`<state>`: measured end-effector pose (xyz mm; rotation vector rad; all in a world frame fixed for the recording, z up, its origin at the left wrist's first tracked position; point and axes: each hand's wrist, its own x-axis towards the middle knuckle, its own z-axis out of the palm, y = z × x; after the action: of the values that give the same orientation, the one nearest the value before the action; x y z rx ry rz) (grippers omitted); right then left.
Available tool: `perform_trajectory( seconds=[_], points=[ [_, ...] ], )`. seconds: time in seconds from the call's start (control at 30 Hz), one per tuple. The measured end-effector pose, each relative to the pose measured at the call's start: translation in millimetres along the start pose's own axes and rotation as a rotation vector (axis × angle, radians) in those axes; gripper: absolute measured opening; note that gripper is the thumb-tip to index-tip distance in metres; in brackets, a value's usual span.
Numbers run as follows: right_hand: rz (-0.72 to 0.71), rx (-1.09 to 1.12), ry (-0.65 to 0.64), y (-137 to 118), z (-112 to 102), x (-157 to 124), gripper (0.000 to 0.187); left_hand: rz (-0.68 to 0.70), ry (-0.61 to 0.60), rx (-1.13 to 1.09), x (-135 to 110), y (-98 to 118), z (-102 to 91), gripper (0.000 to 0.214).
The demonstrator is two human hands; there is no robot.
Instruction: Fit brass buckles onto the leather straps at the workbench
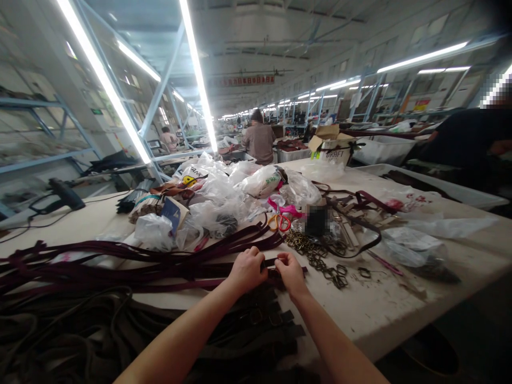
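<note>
Side by side over the table, my left hand (248, 271) and my right hand (290, 272) are both closed on a dark strap (271, 262), a short piece of which shows between them. My fingers partly cover it, and small details at the fingertips are hidden. Long maroon straps (132, 261) stretch out to the left. Below my hands lies a heap of dark straps (80, 330), some with metal buckles (276, 319) at their ends. Right of my right hand, bronze-coloured metal rings (334, 274) are piled loosely.
Scissors (279, 222) with orange-red handles lie ahead, before heaped plastic bags (224, 192). A clear bag (416, 250) and a purple pen-like tool (386, 264) are to the right. Farther off stand a cardboard box (336, 152), white bins (382, 150) and a seated person (259, 140).
</note>
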<state>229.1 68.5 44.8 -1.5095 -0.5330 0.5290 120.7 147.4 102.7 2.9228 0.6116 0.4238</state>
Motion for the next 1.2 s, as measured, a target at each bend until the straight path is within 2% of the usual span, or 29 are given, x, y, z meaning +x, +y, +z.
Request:
perform_trajectory(
  seconds=[0.13, 0.27, 0.33, 0.4, 0.5, 0.63, 0.77, 0.9, 1.0, 1.07, 1.13, 1.2],
  points=[
    [-0.060, -0.175, 0.081, 7.4, -30.4, 5.0, 0.020, -0.013, -0.079, -0.013, 2.3, -15.9, 9.7, 0.031],
    [-0.329, -0.735, 0.141, 8.6, -51.6, 12.6, 0.033, -0.151, -0.230, 0.002, -3.2, -51.4, 15.7, 0.035],
    [-0.461, -0.885, 0.063, 8.5, -46.7, 17.3, 0.040, -0.175, -0.267, 0.020, -6.8, -64.6, 17.8, 0.034],
    [-0.538, -0.970, -0.109, 8.7, -33.3, 20.8, 0.041, -0.179, -0.276, 0.036, -8.3, -72.2, 19.1, 0.035],
    [-0.527, -1.084, -0.312, 9.6, -13.1, 21.9, 0.037, -0.215, -0.232, 0.090, -5.8, -78.6, 18.8, 0.031],
    [-0.461, -1.111, -0.400, 9.8, -9.2, 16.3, 0.035, -0.273, -0.161, 0.168, 4.0, -86.9, 20.5, 0.028],
    [-0.454, -1.072, -0.407, 7.0, -16.5, 11.3, 0.035, -0.274, -0.156, 0.180, 20.7, -89.8, 34.4, 0.019],
    [-0.463, -1.040, -0.376, 8.3, -14.8, 12.2, 0.030, -0.316, -0.153, 0.140, 38.2, -88.8, 46.9, 0.019],
    [-0.409, -0.970, -0.336, 13.5, -12.9, 16.6, 0.027, -0.333, -0.147, 0.087, 43.1, -89.4, 44.8, 0.017],
    [-0.328, -0.862, -0.215, 17.0, -15.6, 21.4, 0.037, -0.305, -0.146, 0.037, 40.8, -89.7, 38.6, 0.014],
    [-0.267, -0.734, -0.006, 18.3, -21.9, 26.9, 0.052, -0.258, -0.161, -0.024, 35.2, -89.5, 30.7, 0.013],
    [-0.278, -0.663, 0.166, 16.0, -29.6, 31.1, 0.057, -0.198, -0.176, -0.139, 28.7, -87.6, 22.6, 0.015]
  ],
)
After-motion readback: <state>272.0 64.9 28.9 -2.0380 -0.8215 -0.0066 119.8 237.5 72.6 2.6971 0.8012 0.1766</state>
